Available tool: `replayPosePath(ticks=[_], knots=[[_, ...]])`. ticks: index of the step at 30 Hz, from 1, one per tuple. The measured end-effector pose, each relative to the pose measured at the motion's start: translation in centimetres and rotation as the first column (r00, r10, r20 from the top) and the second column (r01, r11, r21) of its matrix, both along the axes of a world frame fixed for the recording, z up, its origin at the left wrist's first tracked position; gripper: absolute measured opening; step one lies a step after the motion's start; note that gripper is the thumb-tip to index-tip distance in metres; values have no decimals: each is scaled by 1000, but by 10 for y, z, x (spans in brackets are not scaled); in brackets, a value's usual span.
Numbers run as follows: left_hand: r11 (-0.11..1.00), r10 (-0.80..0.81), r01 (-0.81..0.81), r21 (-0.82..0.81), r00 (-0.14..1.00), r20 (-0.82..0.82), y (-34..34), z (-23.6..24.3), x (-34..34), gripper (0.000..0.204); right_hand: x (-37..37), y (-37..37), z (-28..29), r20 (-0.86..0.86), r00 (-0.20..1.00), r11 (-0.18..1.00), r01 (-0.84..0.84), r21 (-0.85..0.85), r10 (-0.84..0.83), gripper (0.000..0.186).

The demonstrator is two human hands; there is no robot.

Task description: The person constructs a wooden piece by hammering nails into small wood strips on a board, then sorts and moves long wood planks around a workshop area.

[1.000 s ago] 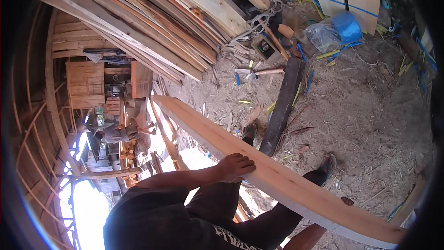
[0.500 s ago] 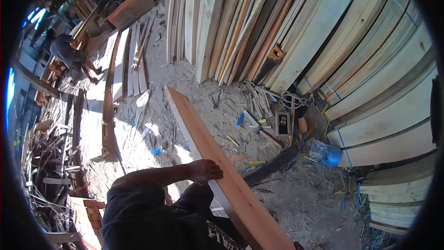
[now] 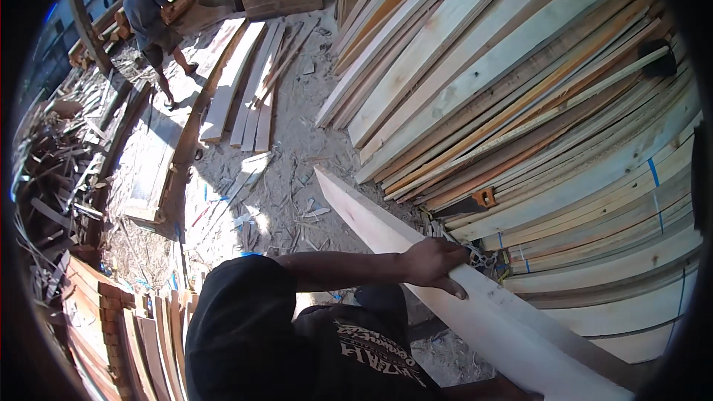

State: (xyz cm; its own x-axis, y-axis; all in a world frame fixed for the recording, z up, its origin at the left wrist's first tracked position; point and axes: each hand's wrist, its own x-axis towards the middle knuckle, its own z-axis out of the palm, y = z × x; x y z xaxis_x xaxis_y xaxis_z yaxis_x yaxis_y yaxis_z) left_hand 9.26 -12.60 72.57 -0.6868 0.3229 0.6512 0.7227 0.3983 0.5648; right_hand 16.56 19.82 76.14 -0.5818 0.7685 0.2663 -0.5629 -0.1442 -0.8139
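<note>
A long, pale wooden plank point(image 3: 490, 315) slants across the front of me, its far tip towards the middle and its near end running off the lower right. My left hand point(image 3: 434, 262) grips it partway along, fingers over the far edge and thumb on the broad face. At the bottom edge of the picture, my right hand point(image 3: 512, 390) is against the plank's near side, low down. Its fingers are mostly hidden by the plank and cut off by the picture edge.
Boards point(image 3: 423, 67) lean in tall stacks along the right, with an orange-handled saw point(image 3: 484, 197) at their foot. Planks point(image 3: 234, 82) lie on the dusty ground ahead. Scrap wood point(image 3: 56, 186) is heaped at left. A person point(image 3: 148, 18) stands far left beside timber.
My view has turned, and the plank now reaches further right and shows a paler face. My left hand has gone right with it, its thumb now showing on the face.
</note>
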Motion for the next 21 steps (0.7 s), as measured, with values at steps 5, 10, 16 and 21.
replayPosePath(ticks=[5,10,16,21], knots=[[986,115,-114,124,993,4,-83,-26,-94,61,-97,-85,0,-120,978,983,-177,-40,171,68],[963,186,-193,187,981,58,-187,-27,-178,63,-221,-182,12,-198,938,953,-300,-49,285,71],[899,259,-318,299,940,221,-310,-3,-301,77,-353,-318,49,-263,802,841,-536,76,536,80],[853,324,-386,351,919,224,-412,-16,-388,78,-424,-449,82,-105,889,892,-434,123,447,91]])
